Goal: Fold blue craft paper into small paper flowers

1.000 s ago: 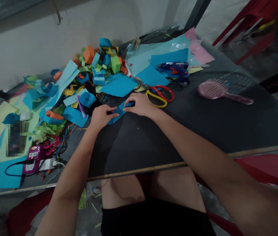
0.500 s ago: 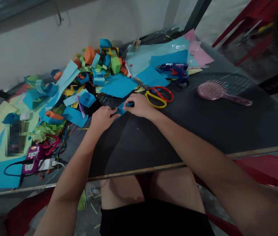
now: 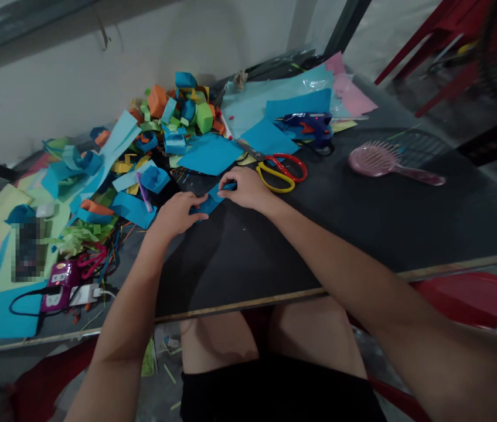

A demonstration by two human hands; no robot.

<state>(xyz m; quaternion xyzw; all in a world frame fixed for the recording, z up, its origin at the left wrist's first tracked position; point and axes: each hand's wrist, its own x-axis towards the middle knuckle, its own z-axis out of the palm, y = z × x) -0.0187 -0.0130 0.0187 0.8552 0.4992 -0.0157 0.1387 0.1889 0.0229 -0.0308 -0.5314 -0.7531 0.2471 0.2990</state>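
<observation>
A folded strip of blue paper (image 3: 213,201) lies on the dark table between my hands. My left hand (image 3: 179,214) holds its near left end down, with thumb and forefinger slightly parted over it. At the other end, my right hand (image 3: 245,186) pinches the strip between thumb and bent fingers, and a fold stands up there. Part of the strip is hidden beneath both hands. Scissors (image 3: 281,173) with one red and one yellow handle lie just right of my right hand. Beyond the hands is a flat blue sheet (image 3: 211,153).
A heap of coloured paper pieces (image 3: 182,111) stands against the wall. Right of it lie a blue glue gun (image 3: 312,126) and a pink hairbrush (image 3: 375,161). A purple power adapter (image 3: 60,287) with cables sits front left. The table's front edge (image 3: 248,306) runs above my lap.
My left hand has slid a little left and toward me, so more blue strip shows between the hands. My right hand keeps its pinch. The view has shifted slightly.
</observation>
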